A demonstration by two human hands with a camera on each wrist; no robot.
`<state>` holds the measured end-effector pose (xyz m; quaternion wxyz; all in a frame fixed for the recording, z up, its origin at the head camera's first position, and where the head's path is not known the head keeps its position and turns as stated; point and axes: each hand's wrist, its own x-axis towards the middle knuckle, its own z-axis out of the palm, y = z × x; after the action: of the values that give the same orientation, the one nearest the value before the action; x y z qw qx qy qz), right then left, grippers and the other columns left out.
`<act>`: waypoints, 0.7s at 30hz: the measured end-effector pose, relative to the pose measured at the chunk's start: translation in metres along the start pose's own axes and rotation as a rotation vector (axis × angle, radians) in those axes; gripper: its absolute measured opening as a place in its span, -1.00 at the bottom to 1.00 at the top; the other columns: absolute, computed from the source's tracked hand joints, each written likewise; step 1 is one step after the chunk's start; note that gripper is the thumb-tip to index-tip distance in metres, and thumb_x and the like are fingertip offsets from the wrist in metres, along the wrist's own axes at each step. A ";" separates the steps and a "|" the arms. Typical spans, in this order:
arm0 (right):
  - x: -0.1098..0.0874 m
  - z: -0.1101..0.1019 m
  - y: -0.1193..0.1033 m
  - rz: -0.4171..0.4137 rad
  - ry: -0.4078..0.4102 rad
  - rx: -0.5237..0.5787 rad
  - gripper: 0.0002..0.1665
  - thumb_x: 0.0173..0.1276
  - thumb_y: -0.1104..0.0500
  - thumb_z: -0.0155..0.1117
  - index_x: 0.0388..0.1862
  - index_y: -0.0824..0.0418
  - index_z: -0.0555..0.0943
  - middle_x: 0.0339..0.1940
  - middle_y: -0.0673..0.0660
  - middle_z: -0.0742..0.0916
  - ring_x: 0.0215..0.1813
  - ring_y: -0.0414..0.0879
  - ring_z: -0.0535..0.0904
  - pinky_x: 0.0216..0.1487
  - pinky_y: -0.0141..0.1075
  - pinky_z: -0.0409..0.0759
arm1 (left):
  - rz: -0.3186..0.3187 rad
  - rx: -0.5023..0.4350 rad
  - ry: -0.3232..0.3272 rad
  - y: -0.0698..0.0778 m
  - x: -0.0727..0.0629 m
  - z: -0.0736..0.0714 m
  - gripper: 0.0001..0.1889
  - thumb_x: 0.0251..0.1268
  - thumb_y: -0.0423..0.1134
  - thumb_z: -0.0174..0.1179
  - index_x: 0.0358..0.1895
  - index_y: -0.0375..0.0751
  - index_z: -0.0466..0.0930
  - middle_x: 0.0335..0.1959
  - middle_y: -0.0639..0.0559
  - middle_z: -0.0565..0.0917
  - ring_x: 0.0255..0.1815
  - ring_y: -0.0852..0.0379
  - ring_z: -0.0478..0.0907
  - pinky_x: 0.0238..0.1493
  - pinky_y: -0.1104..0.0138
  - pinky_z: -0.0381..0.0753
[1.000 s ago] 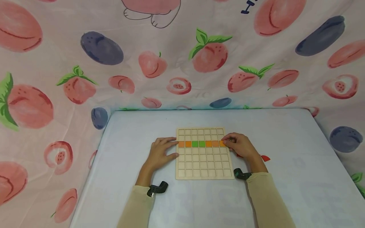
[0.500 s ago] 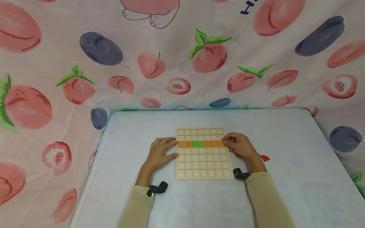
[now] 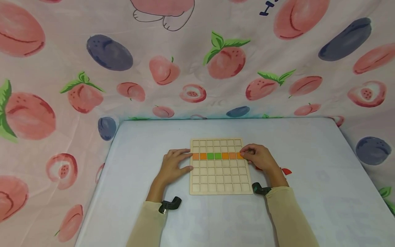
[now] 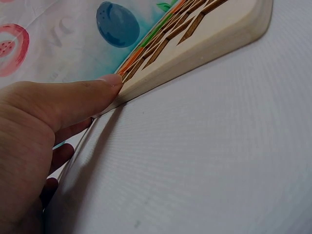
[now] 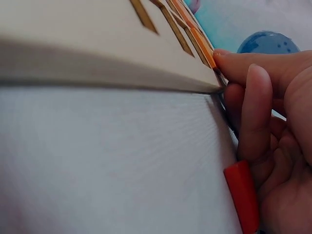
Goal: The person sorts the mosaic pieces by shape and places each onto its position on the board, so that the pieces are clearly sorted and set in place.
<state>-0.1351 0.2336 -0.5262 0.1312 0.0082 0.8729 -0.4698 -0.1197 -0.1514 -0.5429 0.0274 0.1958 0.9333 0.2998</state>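
A square wooden grid board point(image 3: 219, 178) lies flat on the table. One row across it holds orange and green square tiles point(image 3: 214, 156). My left hand point(image 3: 171, 166) has its fingers extended against the board's left edge; in the left wrist view the thumb point(image 4: 92, 95) lies at that edge. At the row's right end, my right hand point(image 3: 260, 157) pinches at the last orange tile point(image 5: 204, 45), which sits at the board's edge. The other fingers of that hand are curled below the board's top in the right wrist view.
A red piece point(image 3: 287, 171) shows on the table beside the right wrist, and a red block point(image 5: 242, 196) appears close under the right hand. A fruit-print cloth point(image 3: 191, 68) hangs behind the white table point(image 3: 154, 133). Dark wrist cameras point(image 3: 171, 204) are on both wrists.
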 end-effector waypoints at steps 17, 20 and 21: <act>-0.012 -0.012 -0.005 0.004 -0.016 -0.008 -0.62 0.48 -0.05 0.30 0.12 0.14 0.67 -0.23 0.16 0.76 -0.33 -0.05 0.60 -0.33 -0.30 0.56 | 0.004 -0.004 0.007 0.001 0.000 0.000 -0.41 0.25 0.14 0.38 0.33 0.11 0.60 0.44 0.18 0.51 0.37 0.03 0.36 0.32 0.00 0.29; -0.019 -0.020 -0.007 -0.020 0.030 -0.095 -0.64 0.49 -0.05 0.28 0.10 0.11 0.68 -0.16 0.16 0.78 -0.26 -0.04 0.62 -0.31 -0.29 0.58 | 0.006 -0.004 0.011 0.001 -0.001 0.000 -0.42 0.25 0.13 0.38 0.33 0.10 0.61 0.43 0.17 0.51 0.37 0.03 0.36 0.32 -0.01 0.28; -0.022 -0.022 -0.008 -0.031 0.049 -0.137 -0.65 0.50 -0.05 0.27 0.09 0.10 0.69 -0.13 0.15 0.78 -0.22 -0.04 0.63 -0.29 -0.29 0.58 | 0.009 -0.001 0.014 0.002 -0.001 0.000 -0.42 0.24 0.13 0.38 0.33 0.10 0.61 0.43 0.17 0.52 0.37 0.03 0.36 0.32 -0.02 0.29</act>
<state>-0.1198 0.2501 -0.5028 0.1027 -0.0028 0.9059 -0.4108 -0.1182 -0.1505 -0.5422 0.0198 0.1977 0.9324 0.3020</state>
